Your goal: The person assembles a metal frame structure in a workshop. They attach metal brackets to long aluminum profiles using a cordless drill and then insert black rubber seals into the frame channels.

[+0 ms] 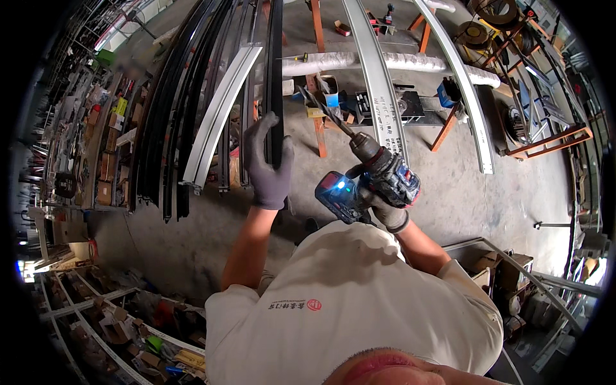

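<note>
My right hand (389, 213), in a grey glove, grips a blue and black cordless drill (385, 170). A light glows on the battery end, and a long drill bit (330, 115) points up and to the left. My left hand (266, 170), gloved too, is raised with its thumb and fingers apart and holds nothing. Beside it on the left lies a short white metal profile (221, 119) on a row of long black profiles (170, 122). One black profile (273, 83) runs just behind the left fingers; whether they touch is unclear.
A wide white profile (375, 64) with handwriting and a narrower one (457, 67) stretch away ahead. Orange trestle legs (444, 131) and a plastic-wrapped roll (410, 62) are beneath. Cluttered shelves (106, 141) line the left, boxes (507, 276) stand at lower right, and an orange-framed rack (552, 141) at right.
</note>
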